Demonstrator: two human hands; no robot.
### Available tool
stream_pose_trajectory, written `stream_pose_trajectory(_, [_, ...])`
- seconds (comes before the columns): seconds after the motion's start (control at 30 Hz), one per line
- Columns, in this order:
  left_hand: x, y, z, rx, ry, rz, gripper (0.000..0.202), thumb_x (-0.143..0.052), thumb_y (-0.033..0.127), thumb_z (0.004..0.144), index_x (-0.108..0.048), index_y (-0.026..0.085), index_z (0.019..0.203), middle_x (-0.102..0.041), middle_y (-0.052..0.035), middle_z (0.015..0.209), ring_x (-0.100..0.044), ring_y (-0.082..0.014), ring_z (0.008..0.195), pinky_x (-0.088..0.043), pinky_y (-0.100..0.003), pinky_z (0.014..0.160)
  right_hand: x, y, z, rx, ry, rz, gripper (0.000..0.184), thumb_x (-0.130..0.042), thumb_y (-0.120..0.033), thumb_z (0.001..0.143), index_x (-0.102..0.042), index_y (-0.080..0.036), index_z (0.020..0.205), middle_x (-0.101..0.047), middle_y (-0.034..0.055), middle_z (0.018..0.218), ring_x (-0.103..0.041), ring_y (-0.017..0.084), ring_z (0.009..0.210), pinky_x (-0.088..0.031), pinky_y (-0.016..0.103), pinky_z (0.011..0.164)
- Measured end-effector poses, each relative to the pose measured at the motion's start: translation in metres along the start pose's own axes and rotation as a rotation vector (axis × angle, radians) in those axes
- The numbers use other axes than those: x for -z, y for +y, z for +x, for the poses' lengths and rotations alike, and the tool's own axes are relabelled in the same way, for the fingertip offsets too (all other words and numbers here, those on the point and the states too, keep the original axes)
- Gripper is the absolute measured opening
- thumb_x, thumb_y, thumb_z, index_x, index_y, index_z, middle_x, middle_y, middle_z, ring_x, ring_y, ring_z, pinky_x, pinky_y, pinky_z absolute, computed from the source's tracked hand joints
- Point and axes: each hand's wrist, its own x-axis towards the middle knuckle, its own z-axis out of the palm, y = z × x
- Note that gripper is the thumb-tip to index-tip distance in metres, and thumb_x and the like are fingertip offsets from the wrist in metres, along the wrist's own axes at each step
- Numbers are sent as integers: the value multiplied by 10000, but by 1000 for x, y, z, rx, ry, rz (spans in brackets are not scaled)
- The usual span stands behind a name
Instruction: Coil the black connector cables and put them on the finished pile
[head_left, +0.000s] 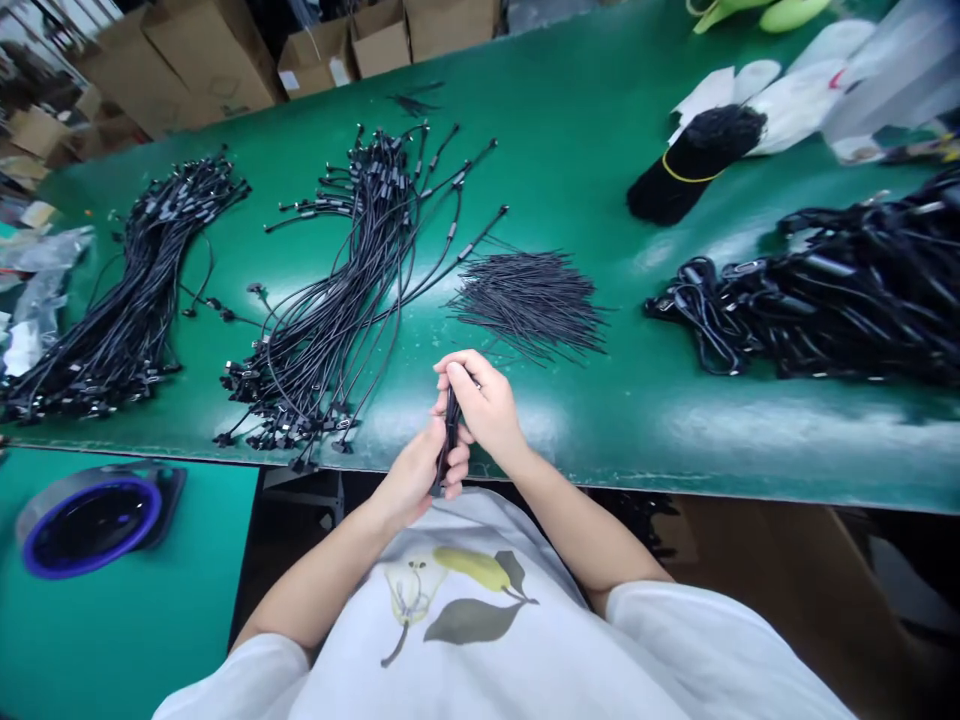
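The left hand (415, 475) and right hand (482, 400) were curled shut around a slim black cable bundle (450, 440) at the edge of the bench (570, 150), near a pile of thin wires (529, 305).

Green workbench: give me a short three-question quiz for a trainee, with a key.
1. True or false: the left hand and the right hand both hold the same dark slim bunch.
2. Which colour is the band around the black bundle on the green workbench?
A. Yellow
B. Red
C. White
3. Fill in the blank: the round device on the teal surface has a ____ ring.

Key: 1. True. 2. A. 3. Blue.
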Motion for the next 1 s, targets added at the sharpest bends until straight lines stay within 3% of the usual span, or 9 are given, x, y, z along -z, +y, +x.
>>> stream_pose_trajectory(0.1, [-4,-3,-1,47,22,-29,615,-607,758,706,-531,161,829,-317,102,547,-250,-28,391,-233,-137,327,6,2,-2,-7,14,40,330,-484,-496,930,-610,-191,931,-611,-24,766,-642,79,590,-483,171,513])
stream_pose_trajectory(0.2, [-9,-4,-1,53,16,-41,586,-659,712,704,-548,154,846,-363,91,564,-304,-31,411,-289,-137,350,10,2,-1,34,65,107,372,-474,-520,930,-617,-177,908,-599,-29,707,-638,76,576,-501,180,548])
stream_pose_trajectory(0.3, [-12,-1,-2,83,43,-48,521,-771,579,683,-571,143,884,-397,86,594,-335,-22,430,-291,-116,353,13,2,3,-42,45,296,373,-542,-538,881,-605,-171,892,-574,-43,672,-611,80,544,-519,208,543])
stream_pose_trajectory(0.47, [-8,-9,11,106,125,-131,508,-808,566,639,-543,140,721,-316,122,476,-218,9,338,-212,-96,296,14,2,2,-204,50,645,377,-764,-340,725,-573,-204,1021,-514,-90,680,-517,48,518,-492,203,542])
stream_pose_trajectory(0.67, [-5,-34,38,90,228,-95,603,-755,700,586,-475,166,592,-292,120,360,-206,-9,275,-187,-112,258,9,7,-18,-178,125,554,572,-820,-301,634,-512,-243,1113,-536,-69,857,-519,32,488,-383,167,422])
stream_pose_trajectory(0.77, [-4,-41,39,41,239,-4,598,-719,704,630,-446,176,567,-270,116,357,-198,-18,276,-181,-125,260,10,14,-23,-226,29,561,756,-832,-370,612,-406,-267,1228,-594,-28,920,-631,103,624,-383,160,430])
stream_pose_trajectory(0.87, [5,-41,39,-52,70,227,525,-624,687,747,-556,170,690,-482,43,470,-433,-83,368,-388,-184,348,34,4,-19,-279,-9,385,651,-732,-407,713,-404,-253,1253,-592,-43,789,-574,101,562,-369,170,419])
stream_pose_trajectory(0.93, [19,-35,40,-232,-2,516,469,-550,624,841,-642,174,940,-689,-62,789,-663,-184,676,-571,-297,622,70,-26,-17,-197,146,49,496,-664,-354,762,-470,-247,1206,-574,-51,766,-500,82,506,-409,207,449])
stream_pose_trajectory(1.0, [37,-25,41,-510,76,864,450,-517,545,888,-615,201,1159,-678,-122,1152,-655,-266,1053,-529,-422,937,121,-71,-15,57,430,-533,443,-653,-255,768,-528,-249,1193,-633,5,967,-599,111,704,-506,265,644])
